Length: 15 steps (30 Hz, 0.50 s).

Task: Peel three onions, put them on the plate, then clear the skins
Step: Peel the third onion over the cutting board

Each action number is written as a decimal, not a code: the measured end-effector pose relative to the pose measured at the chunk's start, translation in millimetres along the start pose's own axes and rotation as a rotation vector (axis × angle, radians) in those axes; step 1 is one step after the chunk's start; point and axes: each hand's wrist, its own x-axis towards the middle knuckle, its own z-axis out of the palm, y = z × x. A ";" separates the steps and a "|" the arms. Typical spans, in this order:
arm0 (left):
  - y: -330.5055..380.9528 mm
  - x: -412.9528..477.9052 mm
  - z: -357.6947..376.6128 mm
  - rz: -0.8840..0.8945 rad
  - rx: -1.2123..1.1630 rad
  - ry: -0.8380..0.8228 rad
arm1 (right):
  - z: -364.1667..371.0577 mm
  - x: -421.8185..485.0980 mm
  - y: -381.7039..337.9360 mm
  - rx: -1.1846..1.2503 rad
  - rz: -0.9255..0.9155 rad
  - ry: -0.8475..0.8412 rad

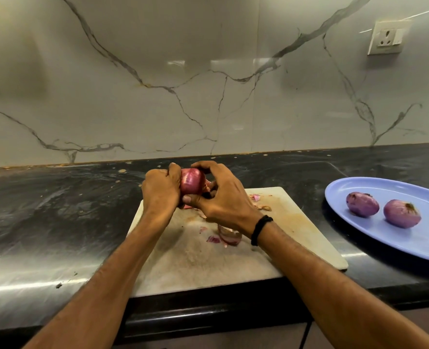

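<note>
Two peeled onions, one (362,204) just beside the other (402,213), lie on the blue plate (384,245) at the worktop's (57,210) right edge. Above the far edge of the cutting board (196,258), the left hand (161,195) clasps a third onion (192,181) in a closed grip, while the right hand (224,197) pinches its skin. Loose skins (227,236) lie scattered mid-board.

The dark counter (45,222) left of the cutting board (196,260) lies open. On the board, onion skins (227,236) litter the middle and far right corner. At right, the blue plate (409,245) holds two onions (362,204) near its far side; its near part is bare.
</note>
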 end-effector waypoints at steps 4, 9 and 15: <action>2.0 2.7 -2.7 -0.021 -0.013 0.046 | -3.2 1.6 -2.2 0.108 0.066 0.021; 0.2 4.9 -6.3 -0.082 -0.139 0.061 | -11.6 4.8 0.1 0.218 0.173 0.104; 5.3 0.3 -6.4 0.006 -0.060 0.013 | -10.2 6.9 6.7 0.126 0.171 0.155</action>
